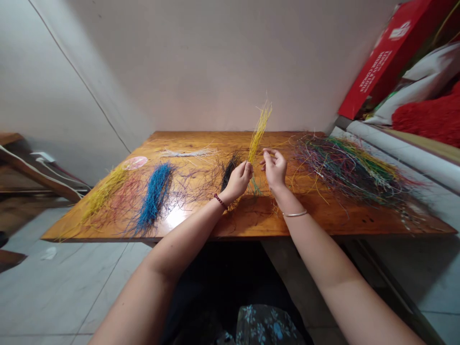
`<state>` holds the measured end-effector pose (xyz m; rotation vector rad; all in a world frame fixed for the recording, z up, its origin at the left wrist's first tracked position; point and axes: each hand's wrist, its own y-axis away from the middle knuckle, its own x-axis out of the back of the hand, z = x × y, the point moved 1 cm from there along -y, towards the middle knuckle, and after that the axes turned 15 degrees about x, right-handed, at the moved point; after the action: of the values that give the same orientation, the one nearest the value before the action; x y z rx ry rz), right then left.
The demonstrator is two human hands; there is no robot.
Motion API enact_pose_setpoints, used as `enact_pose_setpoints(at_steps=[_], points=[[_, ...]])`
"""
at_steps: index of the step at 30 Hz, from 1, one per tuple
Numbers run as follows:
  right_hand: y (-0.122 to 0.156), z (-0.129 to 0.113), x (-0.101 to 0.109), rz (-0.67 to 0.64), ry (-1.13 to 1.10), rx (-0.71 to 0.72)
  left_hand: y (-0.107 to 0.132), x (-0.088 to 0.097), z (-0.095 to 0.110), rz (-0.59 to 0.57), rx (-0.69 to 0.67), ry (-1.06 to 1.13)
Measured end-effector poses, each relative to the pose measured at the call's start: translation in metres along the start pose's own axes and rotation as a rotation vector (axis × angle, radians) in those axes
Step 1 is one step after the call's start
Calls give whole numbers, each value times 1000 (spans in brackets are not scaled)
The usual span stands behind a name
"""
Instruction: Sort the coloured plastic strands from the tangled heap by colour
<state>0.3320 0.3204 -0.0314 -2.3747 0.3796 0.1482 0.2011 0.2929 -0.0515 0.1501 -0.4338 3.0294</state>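
Observation:
My left hand [237, 181] is closed around the lower end of a bundle of thin yellow strands [259, 132], which stands up and leans slightly right above the table. Just to the right, my right hand [275, 167] has its fingers curled together near the bundle; whether a fine strand lies between them is too small to make out. Below and behind the left hand lie black strands [227, 175], with a few green strands [256, 186] between the hands. A large tangle of mixed-colour strands [352, 167] spreads to the right of my right hand.
On the wooden table [273, 218], blue strands [154, 194], yellow strands [106, 194], red strands [125, 196] and white strands [189, 153] lie leftward, near a pink round piece [135, 163]. A red box [384, 57] and red material [429, 115] stand at right. A wall closes the back.

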Motion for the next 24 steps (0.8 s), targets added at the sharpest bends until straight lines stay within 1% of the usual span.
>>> enact_pose_setpoints(at_steps=[5, 12, 16, 24], points=[[0, 1, 0, -3, 23, -16, 2, 1, 2, 8, 7, -14], [0, -4, -1, -16, 30, -17, 2, 0, 2, 5, 13, -5], [0, -4, -1, -13, 39, -52, 1, 1, 0, 4, 2, -16], [2, -10, -5, -118, -89, -153, 1, 1, 0, -22, -1, -19]])
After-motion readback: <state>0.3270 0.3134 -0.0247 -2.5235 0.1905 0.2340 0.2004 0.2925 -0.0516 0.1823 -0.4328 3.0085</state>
